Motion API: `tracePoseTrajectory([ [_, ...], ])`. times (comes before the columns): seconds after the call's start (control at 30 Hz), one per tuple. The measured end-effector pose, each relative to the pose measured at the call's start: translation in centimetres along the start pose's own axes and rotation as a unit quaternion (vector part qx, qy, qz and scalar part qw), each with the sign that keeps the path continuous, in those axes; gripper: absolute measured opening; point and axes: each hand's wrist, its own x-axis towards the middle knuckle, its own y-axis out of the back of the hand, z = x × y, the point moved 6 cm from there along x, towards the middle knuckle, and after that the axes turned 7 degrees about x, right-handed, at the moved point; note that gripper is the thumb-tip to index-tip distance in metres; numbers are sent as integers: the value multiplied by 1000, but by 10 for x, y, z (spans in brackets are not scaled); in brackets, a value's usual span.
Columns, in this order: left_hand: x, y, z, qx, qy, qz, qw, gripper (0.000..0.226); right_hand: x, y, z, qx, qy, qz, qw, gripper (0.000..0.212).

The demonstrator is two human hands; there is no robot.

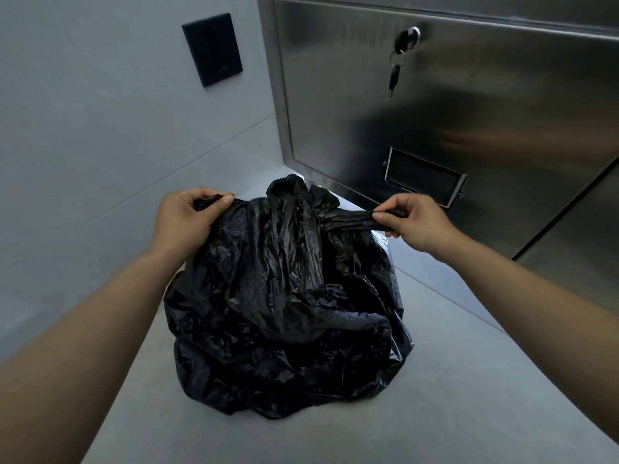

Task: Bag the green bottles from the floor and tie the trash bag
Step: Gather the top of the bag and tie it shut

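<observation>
Two hands hold the top of the black trash bag (284, 313), which sits on the grey floor (469, 396) in front of a shiny steel cabinet (435, 122). The left hand (187, 219) grips one bunched-up corner, with its fingers curled round it. The right hand (415, 222) pinches a twisted strip of the bag between thumb and fingers and holds it out to the side.

No green bottles show on the floor. They are likely inside the bag, but the dark plastic hides them. The knot does not look done yet.

If the person pulls too hard, the thin plastic could stretch and rip. If a strip slips out of the fingers, the top could fall open. If the knot ends up loose, bottles could roll out when the bag gets lifted.
</observation>
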Motion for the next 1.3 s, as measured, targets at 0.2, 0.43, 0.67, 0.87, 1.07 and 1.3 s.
tracePoseTrajectory([
  [0.2,-6,-9,9,8,-22,-9,1000,5,-2,5,14,10,-13,11,1000,15],
  [0.43,-2,-16,14,-10,36,-88,995,9,-1,-2,-6,-42,12,-15,999,8],
  [0.67,-6,-29,14,-39,66,-100,992,14,-7,-13,7,-23,-88,-39,995,23],
  [0.87,-6,-36,14,13,57,-151,987,17,-8,-17,14,115,-126,-40,985,13],
  [1.07,-9,-38,11,102,15,-180,978,9,-6,-21,10,134,-100,-59,984,18],
  [1.3,-8,-41,8,67,23,-183,981,17,-5,-20,16,-21,-91,-9,996,17],
])
